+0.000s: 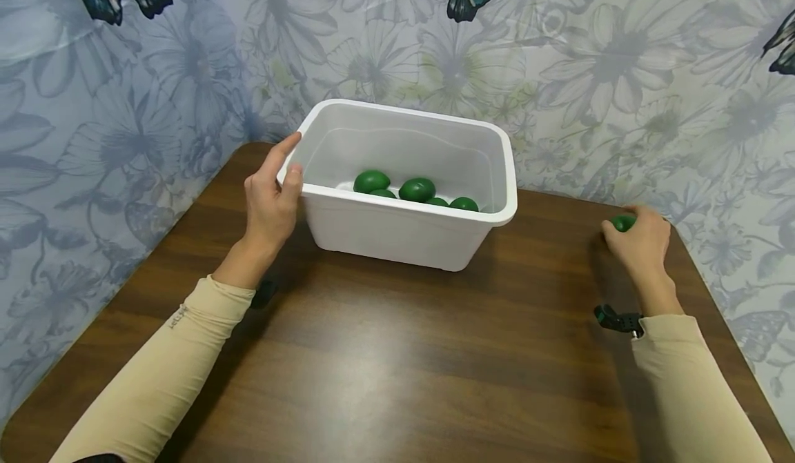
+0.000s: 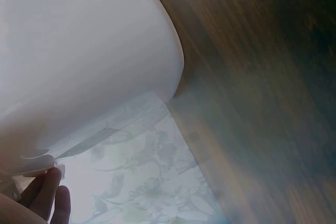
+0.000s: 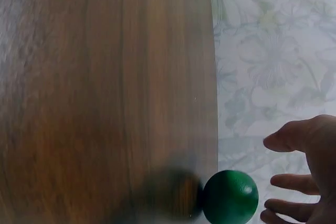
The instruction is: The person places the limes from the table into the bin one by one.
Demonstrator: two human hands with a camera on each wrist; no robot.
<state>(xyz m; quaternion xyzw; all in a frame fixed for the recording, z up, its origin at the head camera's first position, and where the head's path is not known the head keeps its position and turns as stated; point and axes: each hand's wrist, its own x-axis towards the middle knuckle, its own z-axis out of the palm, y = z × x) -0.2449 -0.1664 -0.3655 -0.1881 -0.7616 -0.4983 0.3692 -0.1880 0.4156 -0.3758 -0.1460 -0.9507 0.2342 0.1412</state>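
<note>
A white plastic tub (image 1: 397, 232) stands upright near the back of the table, with several glossy green lime-like fruits (image 1: 417, 189) on its floor. My left hand (image 1: 271, 197) grips the tub's rim at the left end, thumb by the front corner. In the left wrist view its fingers (image 2: 59, 203) bend at the rim, beside the tub wall (image 2: 94, 51). Far to the right, my right hand (image 1: 642, 242) reaches around another green fruit (image 1: 623, 223) on the table. The right wrist view shows that fruit (image 3: 231, 196) apart from the spread thumb and fingers (image 3: 294, 136).
The brown wooden table (image 1: 373, 352) ends at a back edge against a flower-patterned wall covering (image 1: 596, 104). Its right edge (image 3: 216, 87) runs close beside the right hand and the single fruit. A small black device (image 1: 617, 319) is on the right wrist.
</note>
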